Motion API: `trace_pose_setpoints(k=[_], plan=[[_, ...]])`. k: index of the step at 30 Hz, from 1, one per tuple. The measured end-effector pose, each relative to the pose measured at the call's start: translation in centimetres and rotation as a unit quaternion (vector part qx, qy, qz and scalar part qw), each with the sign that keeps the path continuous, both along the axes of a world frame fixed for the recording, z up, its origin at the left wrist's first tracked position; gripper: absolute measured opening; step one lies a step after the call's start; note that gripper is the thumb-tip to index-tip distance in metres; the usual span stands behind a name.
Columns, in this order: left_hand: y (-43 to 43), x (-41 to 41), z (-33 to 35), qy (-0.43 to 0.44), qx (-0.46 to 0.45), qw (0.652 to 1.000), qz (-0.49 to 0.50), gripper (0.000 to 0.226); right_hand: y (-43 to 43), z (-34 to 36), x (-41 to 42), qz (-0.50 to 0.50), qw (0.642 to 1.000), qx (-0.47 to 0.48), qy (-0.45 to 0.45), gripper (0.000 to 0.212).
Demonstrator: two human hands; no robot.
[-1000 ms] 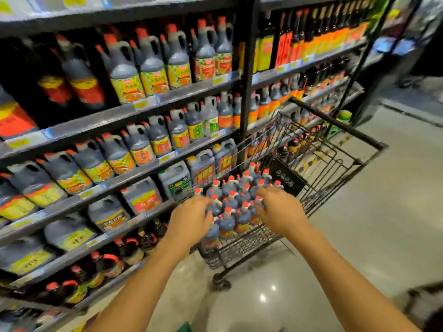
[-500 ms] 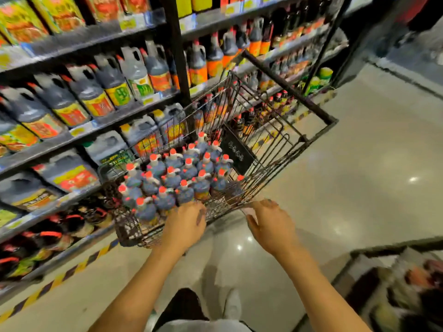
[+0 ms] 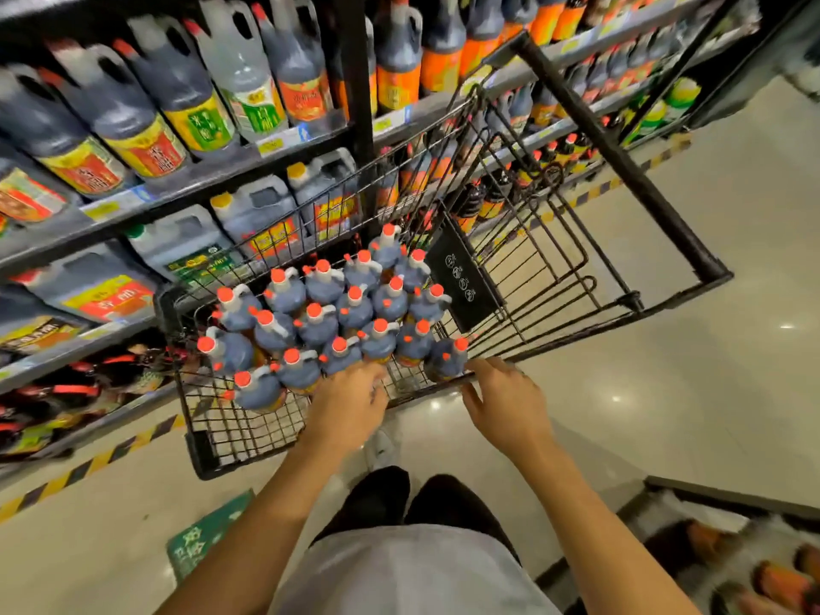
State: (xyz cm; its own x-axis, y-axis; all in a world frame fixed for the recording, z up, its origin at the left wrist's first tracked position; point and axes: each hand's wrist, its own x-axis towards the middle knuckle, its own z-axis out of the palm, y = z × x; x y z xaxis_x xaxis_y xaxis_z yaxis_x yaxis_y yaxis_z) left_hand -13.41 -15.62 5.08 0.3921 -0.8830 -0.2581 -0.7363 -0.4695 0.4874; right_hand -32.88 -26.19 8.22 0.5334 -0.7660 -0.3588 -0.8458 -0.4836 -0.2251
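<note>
A: Supermarket shelves [image 3: 186, 188] behind. What does the black wire shopping cart [image 3: 621, 157] hold?
B: Eighteen dark red-capped bottles [image 3: 355, 310]. At their six o'clock, the left hand [image 3: 350, 408] hides its grip at the rim and the right hand [image 3: 508, 403] lies slack. Both reached among them earlier.

Shelves [image 3: 177, 188] of dark jugs [image 3: 133, 113] stand left of the left hand [image 3: 348, 410]; a green floor sticker [image 3: 206, 532] lies below it.

The left hand [image 3: 350, 410] hides its own fingers at the cart [image 3: 230, 437] rim; price tags [image 3: 270, 145] are blurred
</note>
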Motion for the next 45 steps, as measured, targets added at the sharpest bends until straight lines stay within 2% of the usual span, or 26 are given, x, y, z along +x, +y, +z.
trace_pose_setpoints(k=[6,11,13,17,21,24,28,33,37,40,43,45], plan=[[-2.8,0.7,-2.7,0.038,0.049,0.998,0.020,0.021,-5.9,-3.2,2.8,0.011,0.999,0.037,0.018,0.032],[-6.4,0.8,-5.2,0.073,0.082,0.991,0.072,0.020,-11.4,-7.2,4.4,0.050,0.992,0.109,0.047,0.030],[-8.0,0.5,-6.5,0.078,0.105,0.989,0.074,0.026,-13.9,-9.1,4.8,0.084,0.983,0.139,0.088,0.035],[-11.1,-0.4,-9.6,0.149,0.147,0.972,0.111,0.038,-17.6,-12.7,5.6,0.141,0.957,0.218,0.131,0.036],[-13.9,-1.8,-12.7,0.155,0.169,0.962,0.146,0.063,-19.6,-16.3,6.1,0.203,0.929,0.254,0.176,0.040],[-15.3,-2.3,-14.9,0.161,0.168,0.961,0.152,0.072,-20.2,-18.6,5.9,0.257,0.910,0.255,0.199,0.048],[-16.4,-2.7,-17.2,0.147,0.146,0.963,0.173,0.061,-20.5,-20.9,5.1,0.291,0.913,0.229,0.170,0.044],[-16.6,-2.6,-18.6,0.112,0.092,0.963,0.227,0.039,-20.2,-21.6,3.8,0.347,0.919,0.173,0.074,0.046],[-16.6,-2.9,-19.1,0.055,0.102,0.973,0.198,0.035,-20.0,-21.9,3.8,0.352,0.913,0.186,0.083,0.049],[-16.9,-2.8,-19.1,0.019,0.109,0.976,0.185,0.028,-20.0,-22.0,3.7,0.318,0.920,0.218,0.064,0.034],[-17.0,-2.5,-18.9,0.022,0.114,0.978,0.175,0.024,-20.1,-21.6,3.7,0.360,0.915,0.172,0.066,0.041],[-16.6,-2.4,-18.7,0.029,0.115,0.978,0.170,0.024,-20.2,-21.2,3.9,0.359,0.914,0.174,0.075,0.038]])
